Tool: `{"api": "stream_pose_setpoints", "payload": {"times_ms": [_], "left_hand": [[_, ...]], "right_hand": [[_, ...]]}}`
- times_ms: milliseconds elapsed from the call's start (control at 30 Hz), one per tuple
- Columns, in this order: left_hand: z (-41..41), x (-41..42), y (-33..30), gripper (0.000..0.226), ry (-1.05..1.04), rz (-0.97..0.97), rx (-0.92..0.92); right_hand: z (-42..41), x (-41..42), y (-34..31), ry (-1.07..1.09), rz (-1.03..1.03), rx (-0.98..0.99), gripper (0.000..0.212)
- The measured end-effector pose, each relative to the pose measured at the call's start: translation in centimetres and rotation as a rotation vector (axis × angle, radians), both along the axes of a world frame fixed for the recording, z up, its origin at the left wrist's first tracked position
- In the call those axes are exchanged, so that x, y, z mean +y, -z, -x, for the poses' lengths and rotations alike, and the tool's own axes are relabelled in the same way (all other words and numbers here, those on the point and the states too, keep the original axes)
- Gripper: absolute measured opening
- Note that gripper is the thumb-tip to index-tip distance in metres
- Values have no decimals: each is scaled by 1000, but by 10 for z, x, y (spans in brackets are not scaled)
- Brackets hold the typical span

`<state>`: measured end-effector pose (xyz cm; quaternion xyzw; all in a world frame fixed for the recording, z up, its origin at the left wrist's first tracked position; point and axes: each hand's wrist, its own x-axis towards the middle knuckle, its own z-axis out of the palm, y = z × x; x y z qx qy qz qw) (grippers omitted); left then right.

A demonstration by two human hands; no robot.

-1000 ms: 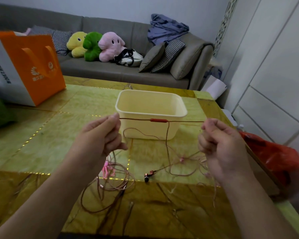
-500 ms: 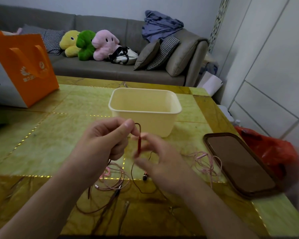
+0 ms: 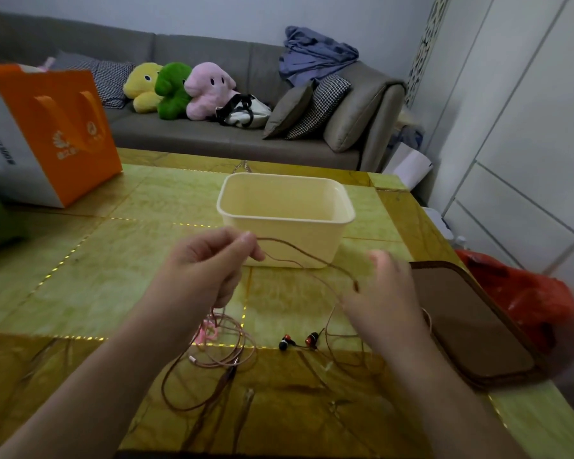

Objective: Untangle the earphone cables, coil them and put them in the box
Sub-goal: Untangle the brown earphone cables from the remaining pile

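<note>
Hands: left fingers pinch brown cable | right blurred, grip unclear | boxes: one

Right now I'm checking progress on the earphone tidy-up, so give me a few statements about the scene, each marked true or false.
1. The left hand pinches the brown cable. True.
2. The box already holds a coiled cable. False: nothing shows inside it.
3. The earbuds lie on the table. True.
4. The pink cable is in the right hand. False: it lies on the table below the left hand.
</note>
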<state>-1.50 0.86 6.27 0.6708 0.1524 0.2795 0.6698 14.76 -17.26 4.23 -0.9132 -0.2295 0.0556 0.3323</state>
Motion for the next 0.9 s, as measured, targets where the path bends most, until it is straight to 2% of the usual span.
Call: {"api": "stream_pose_setpoints", "payload": {"times_ms": [33, 67, 100, 133, 200, 233, 300, 367, 433, 467, 500, 533, 567, 600, 633, 667, 700, 733, 800, 833, 867, 900], "left_hand": [[0, -3, 1, 28, 2, -122, 67], [-2, -8, 2, 27, 19, -229, 118], [-3, -12, 3, 26, 39, -307, 147], [-5, -16, 5, 25, 58, -353, 158], [-7, -18, 7, 24, 62, -383, 170], [-7, -16, 8, 26, 49, -369, 180], [-4, -9, 10, 32, 13, -303, 212], [0, 1, 9, 38, -4, -206, 213], [1, 6, 7, 38, 12, -52, 133], [0, 8, 7, 33, 26, 35, 87], [0, 8, 6, 27, 34, 91, 57], [0, 7, 6, 23, 40, 109, 45], [-2, 5, 8, 22, 45, 86, 57], [-2, 2, 10, 22, 35, 18, 90], [-3, -1, 11, 22, 25, -94, 137], [-4, -6, 12, 21, 25, -217, 180], [-4, -11, 11, 19, 39, -328, 215], [-5, -14, 11, 18, 64, -411, 239], [-5, -18, 11, 22, 119, -492, 271], [-4, -18, 12, 25, 122, -502, 289], [-4, -17, 12, 29, 100, -497, 307], [-3, -14, 12, 33, 68, -469, 323]], "right_hand": [[8, 3, -2, -144, -52, -63, 74], [16, 4, -6, -306, -118, -104, 84], [24, 7, -9, -463, -166, -115, 86], [30, 9, -9, -577, -195, -85, 78], [36, 14, -9, -694, -216, -18, 36], [34, 15, -7, -669, -248, -5, 17], [21, 12, -1, -497, -324, 75, 26], [4, 6, -4, -212, -504, 236, 33], [-12, -3, -7, 99, -636, 276, 35], [-18, -6, -6, 204, -591, 240, 35], [-20, -7, -4, 237, -446, 161, 30], [-18, -7, -2, 196, -242, 60, 21], [-10, -7, -5, 127, -57, -42, 22], [-2, -5, -3, 9, 56, -129, 46], [6, -4, -3, -151, 52, -177, 71], [13, -1, -4, -312, -3, -174, 86], [24, 2, -9, -473, -78, -141, 90], [32, 5, -8, -591, -140, -97, 85], [39, 9, -5, -706, -188, -59, 50], [39, 10, -6, -710, -186, -62, 28], [34, 10, -4, -681, -184, -71, 16], [27, 9, -2, -622, -172, -76, 19]]}}
